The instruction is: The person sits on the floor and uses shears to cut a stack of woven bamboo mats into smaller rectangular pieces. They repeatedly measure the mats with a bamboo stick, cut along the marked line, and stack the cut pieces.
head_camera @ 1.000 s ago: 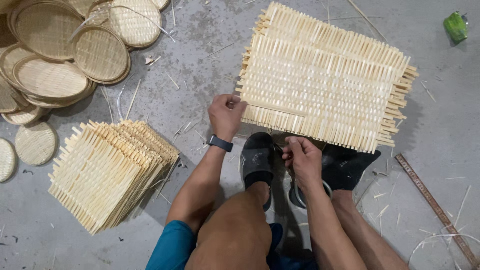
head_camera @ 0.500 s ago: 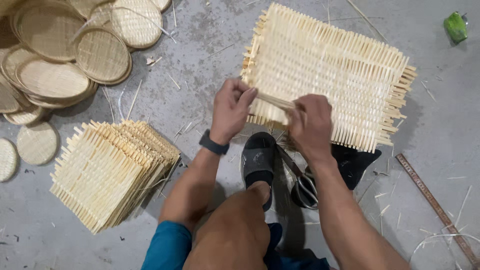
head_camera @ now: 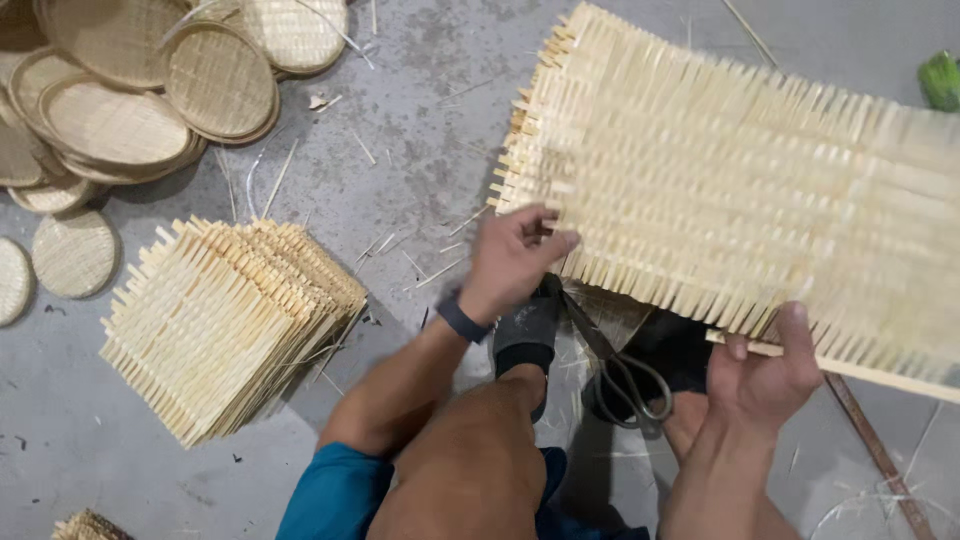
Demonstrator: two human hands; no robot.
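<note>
- woven bamboo mat (head_camera: 740,190), square, pale, loose strip ends all round; now lifted off the floor and blurred with motion, where half a second ago it lay flat under both hands
- left hand (head_camera: 515,255) pinches the mat's near left edge, thumb on top, fingers curled under; closed on the mat
- right hand (head_camera: 765,370) grips the near right edge from below, thumb up over a long loose strip (head_camera: 850,368) sticking out of the weave; closed on the mat
- read: weaving or trimming at the near edge seems paused, mat is being picked up or turned
- scissors (head_camera: 625,370), dark, lie on the floor between the feet, nobody touching them
- dark shoe (head_camera: 525,335) just under the left wrist, black wristband (head_camera: 462,318) on it
- stack of finished square mats (head_camera: 225,325) to the left, well apart from the hands
- round woven trays (head_camera: 130,90) piled top left
- green object (head_camera: 940,80) at the far right edge, cannot tell what
- grey concrete floor (head_camera: 420,120), bamboo slivers scattered over it
</note>
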